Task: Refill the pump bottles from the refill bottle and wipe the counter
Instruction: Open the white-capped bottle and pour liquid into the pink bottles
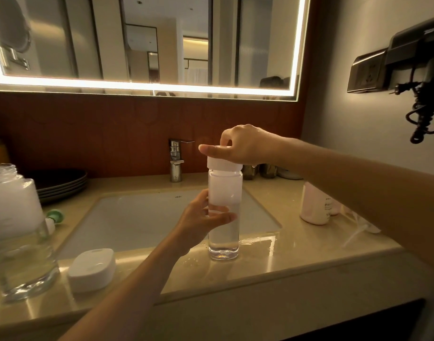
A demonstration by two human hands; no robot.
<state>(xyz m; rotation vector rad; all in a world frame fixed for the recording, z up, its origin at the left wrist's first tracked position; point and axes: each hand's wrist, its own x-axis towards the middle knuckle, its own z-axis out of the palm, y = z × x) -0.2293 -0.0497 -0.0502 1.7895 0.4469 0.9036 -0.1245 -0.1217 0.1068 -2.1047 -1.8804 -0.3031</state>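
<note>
L grip wraps the mid-body of the clear bottle. The bottle stands upright on the worktop, at the sink's front rim, w/ clear liquid in its lower part. R grip is closed on the white cap from above, thumb lying across the top. Pink-white bottle stands to the right w/ a loose pump tube beside it. Far left: big glass jar, white lid just beside it, plates behind. Tap at the back wall.
</note>
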